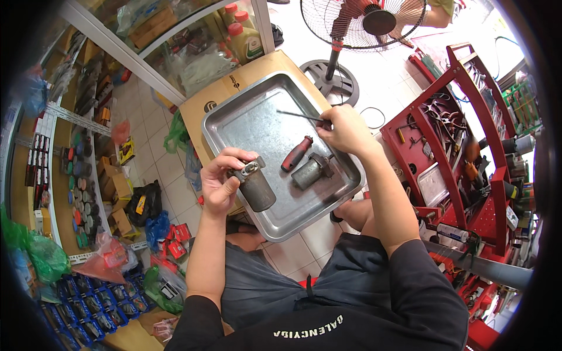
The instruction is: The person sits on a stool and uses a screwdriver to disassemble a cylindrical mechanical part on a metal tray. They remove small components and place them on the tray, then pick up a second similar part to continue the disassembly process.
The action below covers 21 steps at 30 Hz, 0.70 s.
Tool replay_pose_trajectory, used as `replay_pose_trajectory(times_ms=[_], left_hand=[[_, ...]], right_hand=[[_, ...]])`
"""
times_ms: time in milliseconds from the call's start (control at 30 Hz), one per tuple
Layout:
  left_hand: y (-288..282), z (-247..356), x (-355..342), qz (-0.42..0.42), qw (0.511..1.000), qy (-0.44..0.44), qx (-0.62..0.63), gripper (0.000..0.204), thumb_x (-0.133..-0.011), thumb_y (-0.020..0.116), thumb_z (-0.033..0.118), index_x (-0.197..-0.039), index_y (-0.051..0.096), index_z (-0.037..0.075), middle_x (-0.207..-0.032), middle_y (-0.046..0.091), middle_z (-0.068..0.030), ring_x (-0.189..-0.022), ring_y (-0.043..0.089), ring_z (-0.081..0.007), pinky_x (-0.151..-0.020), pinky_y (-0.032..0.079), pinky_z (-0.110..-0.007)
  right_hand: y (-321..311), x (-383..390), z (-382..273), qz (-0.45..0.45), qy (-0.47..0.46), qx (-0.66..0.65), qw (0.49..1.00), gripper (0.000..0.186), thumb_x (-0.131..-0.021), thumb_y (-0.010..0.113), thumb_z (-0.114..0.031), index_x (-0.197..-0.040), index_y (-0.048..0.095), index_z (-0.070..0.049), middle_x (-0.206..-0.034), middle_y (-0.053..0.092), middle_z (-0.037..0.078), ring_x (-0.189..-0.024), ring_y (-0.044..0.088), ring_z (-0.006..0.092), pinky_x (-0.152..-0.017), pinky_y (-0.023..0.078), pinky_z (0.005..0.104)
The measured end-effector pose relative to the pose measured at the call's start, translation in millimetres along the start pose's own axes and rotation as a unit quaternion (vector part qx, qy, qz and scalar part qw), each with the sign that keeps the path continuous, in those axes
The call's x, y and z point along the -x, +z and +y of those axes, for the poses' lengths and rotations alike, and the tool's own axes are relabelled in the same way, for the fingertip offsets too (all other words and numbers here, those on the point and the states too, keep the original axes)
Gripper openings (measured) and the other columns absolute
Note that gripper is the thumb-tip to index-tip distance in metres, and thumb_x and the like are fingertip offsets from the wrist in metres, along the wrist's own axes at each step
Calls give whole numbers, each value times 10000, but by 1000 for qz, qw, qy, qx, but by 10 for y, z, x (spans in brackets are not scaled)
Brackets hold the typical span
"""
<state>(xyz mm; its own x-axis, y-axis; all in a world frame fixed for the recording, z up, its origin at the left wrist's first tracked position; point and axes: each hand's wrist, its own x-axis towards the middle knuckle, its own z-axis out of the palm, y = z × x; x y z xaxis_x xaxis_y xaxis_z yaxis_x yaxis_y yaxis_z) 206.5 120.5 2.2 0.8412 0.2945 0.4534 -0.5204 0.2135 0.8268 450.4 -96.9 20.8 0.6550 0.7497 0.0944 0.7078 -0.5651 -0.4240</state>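
Observation:
Inside a steel tray [240, 131] on a cardboard box [222, 88], a grimy cylindrical metal part [257, 193] with a pale flanged top is raised in my left hand [218, 181], fingers closed around its upper end. My right hand [344, 130], over the tray's right side, pinches a thin dark metal rod [293, 114] pointing left. Between my hands lie a red-and-black handle [297, 152] and a second metal cylinder [305, 174] with a dark flange, this one on its side.
Glass shelving [164, 55] stands beyond the box, crowded shelves and bags [85, 181] at left. A pedestal fan [379, 22] stands ahead, another person's bare limb [436, 16] behind it. A red tool rack [418, 140] is at right; my legs [257, 275] are below the tray.

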Motion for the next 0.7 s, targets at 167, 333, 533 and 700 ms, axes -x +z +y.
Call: replay_pose_trajectory(times_ms=[167,333,533,700], left_hand=[[85,21,18,-28,998,-7,54,298,-918,811,247,-1048,698,4,-1144,681,-193,-1131,663,-383,-1015,504,-561],[124,14,20,-44,997,-17,61,292,-915,814,243,-1042,707,3,-1132,681,-194,-1128,660,-382,-1025,496,-575],[144,55,48,-23,999,-38,-28,286,-910,814,225,-1045,715,-7,-1150,690,-185,-1139,668,-339,-1040,502,-499],[82,-9,118,-18,997,-56,-53,289,-885,829,200,-1043,723,-18,-1167,691,-184,-1119,661,-285,-998,503,-397]], right_hand=[[-429,134,-515,-38,-41,-295,954,116,-809,788,-117,-865,770,-17,-646,571,-11,-573,427,59,-559,412,267],[-505,291,-855,-43,-113,-452,884,148,-753,795,-26,-899,773,-32,-657,573,-84,-546,371,3,-536,411,195],[-452,339,-967,-57,-228,-454,859,172,-737,786,-71,-904,783,-25,-678,602,50,-507,433,119,-519,376,276],[-427,349,-1057,-78,-254,-416,870,186,-757,846,-38,-926,771,-25,-765,674,59,-600,561,150,-645,498,284]])
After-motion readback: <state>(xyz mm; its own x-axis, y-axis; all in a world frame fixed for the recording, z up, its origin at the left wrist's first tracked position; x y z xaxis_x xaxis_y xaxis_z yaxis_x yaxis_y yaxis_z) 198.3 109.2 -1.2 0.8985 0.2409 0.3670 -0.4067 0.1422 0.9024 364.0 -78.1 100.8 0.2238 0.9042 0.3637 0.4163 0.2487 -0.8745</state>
